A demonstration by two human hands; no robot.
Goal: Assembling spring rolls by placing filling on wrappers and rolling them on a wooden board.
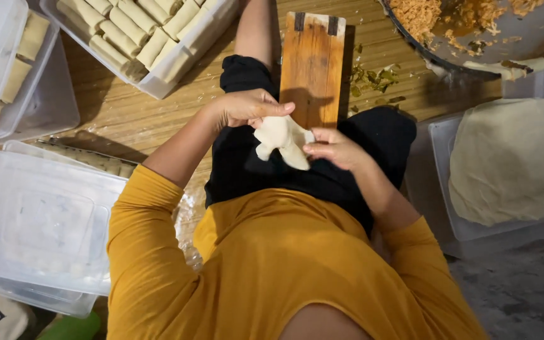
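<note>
Between the fingers of both hands, over the lap: a pale, thin pastry wrapper [283,140], limp and partly folded, pinched at its upper edge by the left hand [247,107] and at its right edge by the right hand [334,148]. Both sets of fingers closed on the sheet, likely held up off the lap so it can be separated or shaped without sticking.

Left of the fingers, largest: stacked clear plastic containers with lids [36,220], contents hard to make out. Right of the fingers: a plastic tub [439,135] bearing a round stack of pale wrappers [511,157], kept within easy reach of the right hand. Beyond and right of the fingers: a wide metal pan [536,38] with orange-brown crumbly filling [420,16]. Beyond and left of the fingers: a white tray [184,56] packed with finished rolls [133,28] in neat rows; a further clear container [7,82] with more rolls at far left. Just beyond the fingers: a narrow wooden board [313,56] lying on the woven mat floor [127,113], probably the rolling surface. Smallest: green scraps [373,79] right of the board.
</note>
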